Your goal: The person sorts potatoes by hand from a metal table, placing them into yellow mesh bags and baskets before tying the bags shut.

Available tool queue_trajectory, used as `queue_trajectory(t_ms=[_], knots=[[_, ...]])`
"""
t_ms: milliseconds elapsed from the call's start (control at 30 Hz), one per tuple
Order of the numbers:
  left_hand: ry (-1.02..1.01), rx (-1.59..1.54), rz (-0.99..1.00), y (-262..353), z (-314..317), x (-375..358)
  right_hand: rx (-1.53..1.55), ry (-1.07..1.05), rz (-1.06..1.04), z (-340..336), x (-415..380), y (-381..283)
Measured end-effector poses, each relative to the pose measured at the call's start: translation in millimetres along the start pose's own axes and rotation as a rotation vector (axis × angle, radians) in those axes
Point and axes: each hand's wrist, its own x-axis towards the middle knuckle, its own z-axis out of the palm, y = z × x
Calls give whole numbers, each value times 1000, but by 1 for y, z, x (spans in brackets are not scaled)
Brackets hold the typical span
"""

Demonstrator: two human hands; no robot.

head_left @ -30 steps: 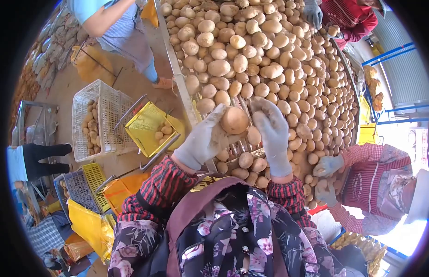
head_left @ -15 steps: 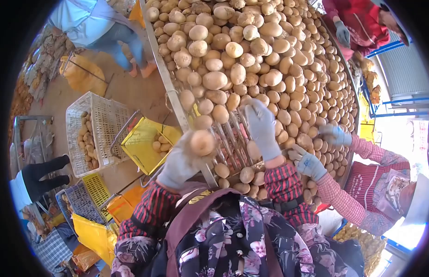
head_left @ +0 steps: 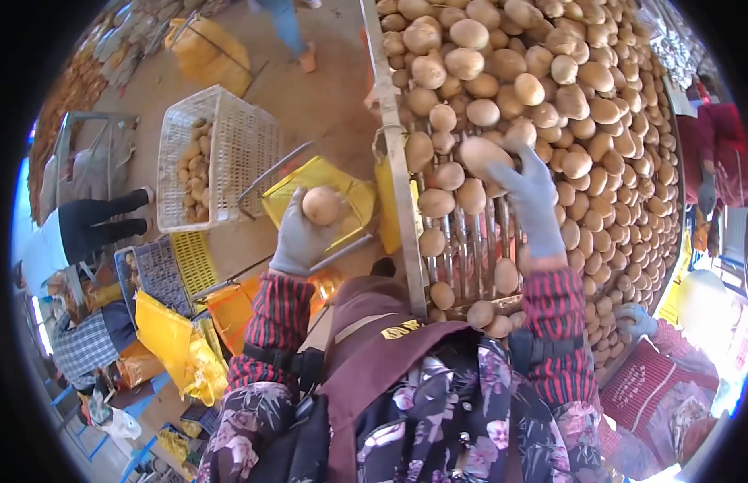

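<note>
My left hand, in a grey glove, holds a round potato above the yellow bag that hangs open on a metal frame. Over the sorting table my right hand, gloved too, has its fingers on a larger, long potato. Below and around that hand, loose potatoes lie on metal rollers. A thick heap of potatoes covers the table beyond, behind its metal edge.
A white crate with potatoes stands on the floor at the left, near a blue crate and an orange-yellow sack. A co-worker's gloved hand is at the table's right side. Other people stand around.
The view has turned toward the left. My left hand has moved with its potato from the table edge to over the yellow bag. My right hand now has a long potato at its fingers.
</note>
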Motion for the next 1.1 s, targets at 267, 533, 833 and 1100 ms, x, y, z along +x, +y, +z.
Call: queue_trajectory(t_ms=[267, 533, 833, 1100], knots=[[-305, -356, -260, 2, -8, -3, 870, 144, 238, 0, -92, 18], [-326, 889, 403, -35, 105, -61, 1172, -190, 325, 21, -120, 4], [-374, 430, 131, -112, 146, -76, 783, -293, 155, 43, -157, 21], [-145, -615, 184, -29, -40, -141, -99, -434, 39, 25, -180, 9]])
